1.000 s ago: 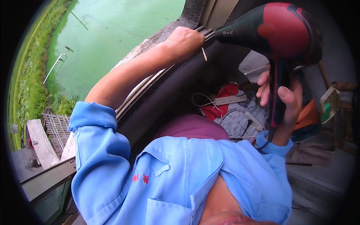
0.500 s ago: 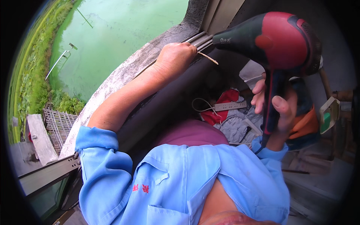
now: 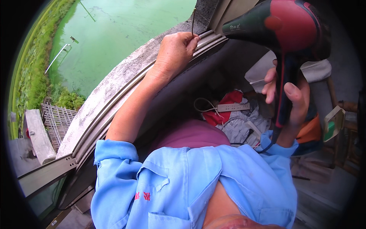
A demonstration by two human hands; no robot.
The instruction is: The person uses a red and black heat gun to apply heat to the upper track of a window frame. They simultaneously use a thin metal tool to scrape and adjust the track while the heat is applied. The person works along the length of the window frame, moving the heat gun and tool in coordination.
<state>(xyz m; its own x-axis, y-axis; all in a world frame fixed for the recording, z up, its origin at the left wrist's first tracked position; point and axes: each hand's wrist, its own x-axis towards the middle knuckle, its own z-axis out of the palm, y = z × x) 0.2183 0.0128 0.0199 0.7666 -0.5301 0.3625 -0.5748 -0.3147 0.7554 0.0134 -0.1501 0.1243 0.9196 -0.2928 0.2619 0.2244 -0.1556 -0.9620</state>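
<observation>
Pinched between the fingertips of my left hand [image 3: 175, 49] is a thin dark stick [image 3: 193, 21], pointing away from me and standing up past the knuckles. That hand rests at the window's metal sliding track [image 3: 207, 42]. My right hand [image 3: 293, 95] is wrapped round the handle of a red and black hair dryer [image 3: 291, 28]. The dryer's nozzle points left, close over the track and a short way from my left fingertips. Part of the dryer's top runs out of view. Whether it is blowing cannot be seen.
A rough concrete sill [image 3: 126, 72] curves along outside the track, with green water [image 3: 126, 30] beyond. Below the dryer lie a white power strip [image 3: 233, 107] and a red and grey cloth bundle [image 3: 238, 124]. A green and white object [image 3: 333, 123] stands at the right.
My left hand has moved slightly away and left, and the stick has swung from pointing right to pointing away from me. The dryer has shifted a little right and farther up.
</observation>
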